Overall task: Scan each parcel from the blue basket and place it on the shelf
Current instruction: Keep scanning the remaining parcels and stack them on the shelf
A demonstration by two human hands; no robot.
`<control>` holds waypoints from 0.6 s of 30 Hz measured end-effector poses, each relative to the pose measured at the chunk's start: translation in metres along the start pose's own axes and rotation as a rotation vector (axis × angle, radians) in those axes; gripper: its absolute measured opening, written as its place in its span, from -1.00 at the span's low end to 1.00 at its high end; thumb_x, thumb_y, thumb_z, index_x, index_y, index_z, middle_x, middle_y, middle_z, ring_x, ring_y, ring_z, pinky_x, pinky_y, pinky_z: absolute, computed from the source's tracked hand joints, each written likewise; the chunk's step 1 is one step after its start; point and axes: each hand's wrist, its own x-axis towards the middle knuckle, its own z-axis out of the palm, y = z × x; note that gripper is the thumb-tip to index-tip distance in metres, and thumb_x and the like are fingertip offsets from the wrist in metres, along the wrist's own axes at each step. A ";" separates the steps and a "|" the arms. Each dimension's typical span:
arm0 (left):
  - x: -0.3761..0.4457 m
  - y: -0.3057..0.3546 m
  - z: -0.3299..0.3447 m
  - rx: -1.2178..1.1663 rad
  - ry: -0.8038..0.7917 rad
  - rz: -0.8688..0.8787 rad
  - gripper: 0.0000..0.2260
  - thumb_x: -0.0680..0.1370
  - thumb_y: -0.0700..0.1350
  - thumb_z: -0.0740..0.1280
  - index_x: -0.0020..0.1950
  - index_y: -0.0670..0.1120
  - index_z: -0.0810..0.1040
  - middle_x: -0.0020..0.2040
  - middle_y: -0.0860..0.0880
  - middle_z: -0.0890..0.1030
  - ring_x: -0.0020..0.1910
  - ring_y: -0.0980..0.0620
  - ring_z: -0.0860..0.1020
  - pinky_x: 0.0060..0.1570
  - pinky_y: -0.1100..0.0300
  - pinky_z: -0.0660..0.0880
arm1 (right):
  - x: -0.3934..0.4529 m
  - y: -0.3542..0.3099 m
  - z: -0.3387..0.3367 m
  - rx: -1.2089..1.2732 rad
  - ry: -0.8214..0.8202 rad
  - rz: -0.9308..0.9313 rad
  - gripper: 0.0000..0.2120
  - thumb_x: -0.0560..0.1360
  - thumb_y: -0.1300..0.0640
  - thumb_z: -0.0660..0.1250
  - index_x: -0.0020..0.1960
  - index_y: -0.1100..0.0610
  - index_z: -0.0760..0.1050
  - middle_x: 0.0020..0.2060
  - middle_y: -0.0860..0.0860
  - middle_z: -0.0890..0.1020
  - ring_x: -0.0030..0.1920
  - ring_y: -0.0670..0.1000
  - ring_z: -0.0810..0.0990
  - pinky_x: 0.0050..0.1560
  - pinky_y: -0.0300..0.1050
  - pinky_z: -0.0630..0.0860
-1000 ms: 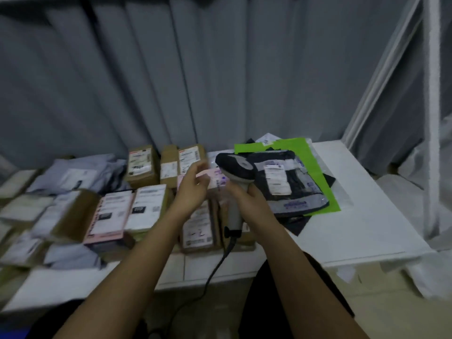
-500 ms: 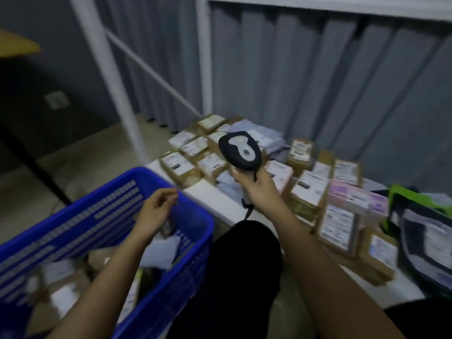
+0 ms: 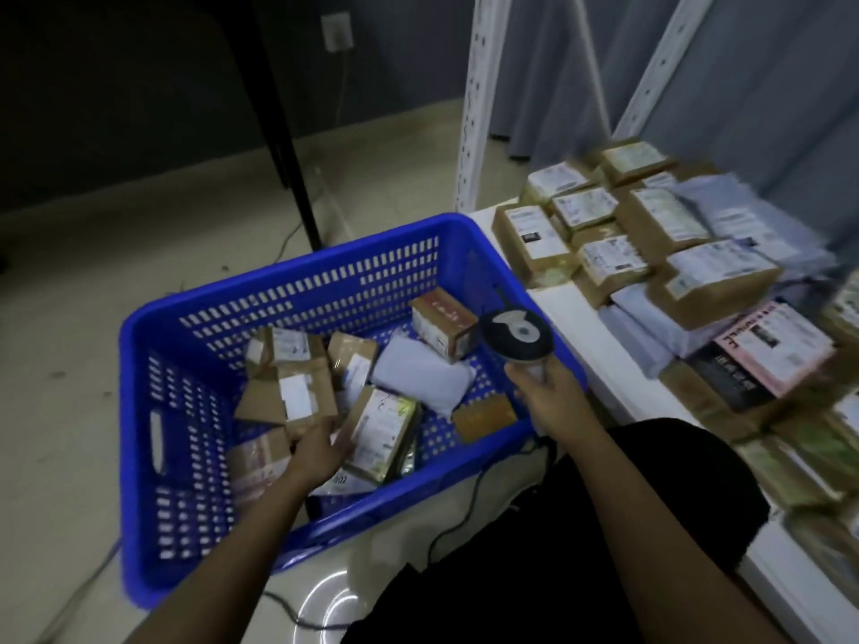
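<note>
Right hand [image 3: 553,397] holds scanner [image 3: 516,334]; left hand [image 3: 318,450] touches parcels [image 3: 379,427].

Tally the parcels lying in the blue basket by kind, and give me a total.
Brown cardboard parcels: 7
Pale plastic mailer bag: 1
Total: 8 that show plainly in the blue basket; more may lie hidden beneath them.

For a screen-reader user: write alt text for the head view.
Left hand reaches among parcels in a blue basket on the floor; right hand grips a barcode scanner above its rim. Labelled parcels cover the white shelf at right.
</note>
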 end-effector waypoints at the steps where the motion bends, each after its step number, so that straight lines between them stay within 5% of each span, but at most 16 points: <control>1: 0.008 -0.002 0.005 0.046 -0.037 -0.011 -0.51 0.51 -0.04 0.41 0.33 -0.26 0.40 0.21 -0.23 0.51 0.18 -0.20 0.50 0.03 0.12 0.42 | -0.002 -0.002 0.002 -0.022 -0.030 -0.004 -0.63 0.52 0.05 0.37 0.29 0.15 0.48 0.02 0.05 0.58 0.04 0.05 0.54 0.04 -0.05 0.45; 3: 0.026 -0.001 0.019 0.157 -0.109 -0.013 -0.16 0.34 0.25 0.44 0.44 -0.18 0.27 0.38 -0.22 0.37 0.35 -0.22 0.37 0.19 0.05 0.38 | -0.003 -0.004 0.006 -0.045 -0.070 -0.003 -0.62 0.54 0.07 0.36 0.32 0.13 0.45 0.06 0.01 0.56 0.08 0.01 0.52 0.08 -0.11 0.41; 6: 0.067 -0.022 0.053 0.301 -0.311 -0.164 0.13 0.27 0.42 0.40 0.57 -0.13 -0.09 0.57 -0.19 -0.08 0.52 -0.26 0.03 0.44 -0.14 0.06 | -0.004 -0.007 0.008 -0.031 -0.064 0.002 -0.63 0.54 0.09 0.35 0.32 0.13 0.44 0.08 0.02 0.56 0.08 -0.02 0.51 0.06 -0.16 0.38; 9: 0.127 -0.080 0.093 0.370 -0.357 -0.278 0.41 -0.19 0.63 0.29 0.46 -0.19 0.21 0.46 -0.27 0.28 0.38 -0.28 0.32 0.34 -0.18 0.28 | -0.006 -0.006 0.007 -0.007 -0.035 0.022 -0.65 0.54 0.09 0.34 0.29 0.14 0.46 0.04 0.01 0.56 0.07 -0.02 0.51 0.04 -0.16 0.38; 10: 0.131 -0.086 0.097 0.367 -0.334 -0.290 0.41 -0.23 0.62 0.30 0.43 -0.21 0.24 0.41 -0.28 0.33 0.32 -0.28 0.37 0.29 -0.17 0.34 | -0.006 -0.005 0.006 0.000 -0.028 0.033 -0.66 0.54 0.08 0.34 0.28 0.13 0.47 0.04 0.02 0.57 0.06 0.00 0.53 0.03 -0.15 0.40; 14: 0.058 -0.023 0.062 0.383 -0.153 -0.226 0.06 0.34 0.16 0.47 0.53 -0.09 -0.21 0.49 -0.31 0.05 0.44 -0.33 0.13 0.39 -0.25 0.17 | -0.005 -0.001 0.002 0.035 -0.014 0.079 -0.78 0.54 0.04 0.34 0.16 0.03 0.47 0.00 0.04 0.61 0.01 0.04 0.59 0.00 -0.10 0.47; 18: 0.041 0.005 0.038 0.282 -0.122 -0.076 0.18 0.23 0.23 0.50 0.53 -0.01 -0.27 0.52 -0.28 -0.03 0.48 -0.34 -0.03 0.42 -0.28 0.10 | -0.002 0.000 0.000 0.092 0.033 0.088 -0.75 0.53 0.02 0.36 0.18 0.01 0.47 0.03 0.02 0.61 0.05 0.07 0.59 0.06 -0.03 0.51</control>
